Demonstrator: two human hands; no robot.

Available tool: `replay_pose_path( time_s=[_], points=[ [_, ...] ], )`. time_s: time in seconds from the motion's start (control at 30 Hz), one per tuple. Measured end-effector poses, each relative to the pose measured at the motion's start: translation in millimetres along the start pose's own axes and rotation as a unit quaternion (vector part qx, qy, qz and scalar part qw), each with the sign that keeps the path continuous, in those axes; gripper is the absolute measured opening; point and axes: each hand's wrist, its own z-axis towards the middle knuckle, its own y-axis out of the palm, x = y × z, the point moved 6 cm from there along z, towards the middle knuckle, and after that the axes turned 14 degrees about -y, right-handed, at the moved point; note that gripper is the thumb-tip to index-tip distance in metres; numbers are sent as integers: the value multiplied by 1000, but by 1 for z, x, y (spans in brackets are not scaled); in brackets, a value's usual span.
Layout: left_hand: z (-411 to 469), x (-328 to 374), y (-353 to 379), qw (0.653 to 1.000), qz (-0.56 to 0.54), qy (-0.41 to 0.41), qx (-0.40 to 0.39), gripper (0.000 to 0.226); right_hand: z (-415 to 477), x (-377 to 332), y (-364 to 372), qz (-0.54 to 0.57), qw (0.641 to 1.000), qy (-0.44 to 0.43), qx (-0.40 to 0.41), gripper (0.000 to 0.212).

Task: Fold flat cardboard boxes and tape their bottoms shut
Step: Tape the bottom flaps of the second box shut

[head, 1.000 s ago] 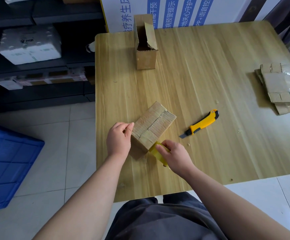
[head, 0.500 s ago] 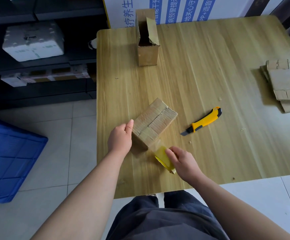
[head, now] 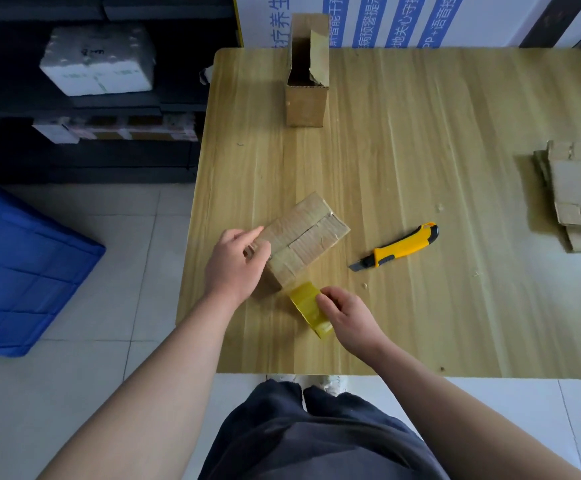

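blue crate (head: 22, 265) on floor (head: 74, 393) | white foam box (head: 98, 60) on shelf (head: 115, 102)

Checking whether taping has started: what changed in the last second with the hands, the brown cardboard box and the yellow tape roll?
The right hand, gripping the yellow tape roll, drew it from the brown cardboard box's near end toward the table's near edge, stretching a strip of tape. The left hand kept holding the box's left end. The box, yellow utility knife, upright open carton and flat cardboard stack stayed put.
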Motion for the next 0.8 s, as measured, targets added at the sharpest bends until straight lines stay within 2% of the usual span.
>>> replay_pose_path(
  time_s=[0.1, 0.2, 0.27, 0.33, 0.4, 0.47, 0.57, 0.7, 0.8],
  points=[
    [-9, -9, 8, 998, 31, -35, -51, 71, -1, -1, -1, -1, 1000, -8, -17, 20],
    [-12, -17, 17, 984, -106, -131, -63, 89, 0, -5, -6, -1, 999, -28, -31, 21],
    [-16, -26, 26, 951, -202, -233, -37, 97, 0, -6, -9, -11, 998, -43, -43, 21],
    [-26, -32, 40, 893, -289, -342, -50, 85, 0, -6, -8, -17, 997, -53, -57, 22],
    [-36, -30, 55, 843, -346, -398, -106, 63, 1, -5, -8, -12, 996, -57, -64, 23],
    [-41, -25, 60, 831, -366, -401, -124, 48, 1, -4, -11, -21, 996, -55, -68, 25],
    [-39, -22, 58, 834, -384, -387, -89, 52, 3, -2, -20, -72, 994, -55, -64, 29],
    [-44, -16, 57, 832, -404, -372, -84, 47, -1, -2, -21, -77, 993, -65, -62, 27],
    [-50, -16, 60, 843, -408, -348, -52, 39, -6, 1, -19, -69, 992, -72, -74, 22]
  ],
)
